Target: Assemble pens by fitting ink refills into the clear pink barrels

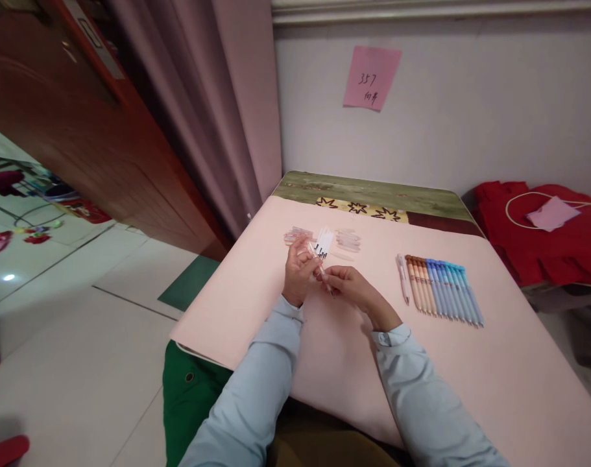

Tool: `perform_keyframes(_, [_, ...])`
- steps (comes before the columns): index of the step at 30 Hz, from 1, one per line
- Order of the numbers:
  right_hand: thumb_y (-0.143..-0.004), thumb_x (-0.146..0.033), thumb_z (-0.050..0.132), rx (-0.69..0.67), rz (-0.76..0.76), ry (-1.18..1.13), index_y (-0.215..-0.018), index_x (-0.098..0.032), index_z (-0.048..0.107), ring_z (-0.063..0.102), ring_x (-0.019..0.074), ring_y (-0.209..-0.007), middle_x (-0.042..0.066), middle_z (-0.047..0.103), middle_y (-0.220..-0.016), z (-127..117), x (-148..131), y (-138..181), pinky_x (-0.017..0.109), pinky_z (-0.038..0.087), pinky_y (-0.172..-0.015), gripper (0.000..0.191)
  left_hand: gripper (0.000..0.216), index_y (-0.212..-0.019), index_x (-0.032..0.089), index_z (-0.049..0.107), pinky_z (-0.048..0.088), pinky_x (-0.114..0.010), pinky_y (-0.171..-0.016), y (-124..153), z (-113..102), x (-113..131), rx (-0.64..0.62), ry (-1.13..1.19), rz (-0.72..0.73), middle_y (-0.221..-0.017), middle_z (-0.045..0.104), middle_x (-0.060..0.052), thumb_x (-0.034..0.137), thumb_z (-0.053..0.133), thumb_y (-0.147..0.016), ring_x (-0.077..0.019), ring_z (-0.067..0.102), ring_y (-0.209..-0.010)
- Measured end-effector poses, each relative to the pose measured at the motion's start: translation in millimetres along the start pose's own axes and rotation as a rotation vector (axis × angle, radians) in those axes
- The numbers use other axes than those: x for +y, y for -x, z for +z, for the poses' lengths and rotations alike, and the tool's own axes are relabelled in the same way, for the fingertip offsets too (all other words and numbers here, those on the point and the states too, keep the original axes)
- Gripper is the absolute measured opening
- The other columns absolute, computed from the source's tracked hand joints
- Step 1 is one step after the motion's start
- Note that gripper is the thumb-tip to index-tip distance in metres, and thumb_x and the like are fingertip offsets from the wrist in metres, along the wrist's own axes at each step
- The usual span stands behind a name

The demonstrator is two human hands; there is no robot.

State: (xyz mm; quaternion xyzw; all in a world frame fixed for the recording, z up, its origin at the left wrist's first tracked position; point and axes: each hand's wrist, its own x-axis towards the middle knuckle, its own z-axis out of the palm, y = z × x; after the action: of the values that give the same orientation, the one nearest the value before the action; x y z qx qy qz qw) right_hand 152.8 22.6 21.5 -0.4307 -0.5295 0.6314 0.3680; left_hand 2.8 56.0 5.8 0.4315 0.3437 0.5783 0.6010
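Over the middle of the table my left hand [299, 271] and my right hand [349, 285] both pinch a slim, pale pink pen [325, 277]. The pen slants down to the right, its tip pointing towards me, and fingers cover part of it. Just beyond my hands lie white ink refills [324, 241] with dark ends. A pile of clear pinkish pen barrels [298, 233] sits left of them, and a second pile of pale pen parts [348, 240] is on their right.
Right of my hands stands a row of assembled pens [444, 290] in brown, blue and turquoise, with one pale pen [403, 279] beside it. A pink cover lies on the table [514, 376]. Behind is a wall with a pink note [372, 78]; red cloth [509, 240] lies at right.
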Motion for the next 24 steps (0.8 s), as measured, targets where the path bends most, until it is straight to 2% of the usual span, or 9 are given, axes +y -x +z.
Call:
perform_keyframes(4, [-0.079, -0.052, 0.071, 0.044, 0.01, 0.01, -0.076, -0.016, 0.066, 0.042, 0.0099, -0.058, -0.001, 0.058, -0.066, -6.3, 2.1, -0.4, 0.027, 0.03, -0.057, 0.037, 0.061, -0.127, 0.019, 0.045, 0.045, -0.025, -0.056, 0.6, 1.4, -0.4, 0.009, 0.018, 0.031, -0.068, 0.063, 0.004, 0.027, 0.075, -0.074, -0.0099, 0.055, -0.052])
perform_keyframes(9, [-0.075, -0.05, 0.074, 0.065, 0.007, -0.051, -0.087, -0.016, 0.066, 0.043, 0.0103, -0.057, -0.002, 0.057, -0.065, -7.3, 4.0, -2.2, 0.027, 0.03, -0.057, 0.037, 0.069, -0.136, 0.019, 0.044, 0.045, -0.024, -0.059, 1.4, 2.6, 0.9, 0.017, -0.042, 0.069, -0.065, 0.061, 0.005, 0.026, 0.075, -0.075, -0.01, 0.056, -0.054])
perform_keyframes(19, [-0.076, -0.053, 0.073, 0.068, 0.01, -0.038, -0.08, -0.017, 0.063, 0.043, 0.0102, -0.055, -0.002, 0.058, -0.063, -3.3, 7.5, -4.6, 0.027, 0.03, -0.055, 0.037, 0.064, -0.13, 0.016, 0.048, 0.043, -0.023, -0.055, 0.5, 2.6, -1.5, 0.039, -0.032, 0.056, -0.066, 0.061, 0.005, 0.026, 0.076, -0.074, -0.0089, 0.053, -0.052])
perform_keyframes(24, [-0.071, -0.051, 0.077, 0.15, 0.005, -0.057, -0.081, -0.017, 0.065, 0.043, 0.0103, -0.057, -0.002, 0.057, -0.064, -2.8, 5.2, -4.9, 0.027, 0.031, -0.056, 0.038, 0.077, -0.142, 0.02, 0.04, 0.044, -0.024, -0.059, 0.1, 1.8, -3.0, 0.059, 0.04, 0.03, -0.071, 0.063, 0.003, 0.027, 0.077, -0.075, -0.0093, 0.055, -0.056])
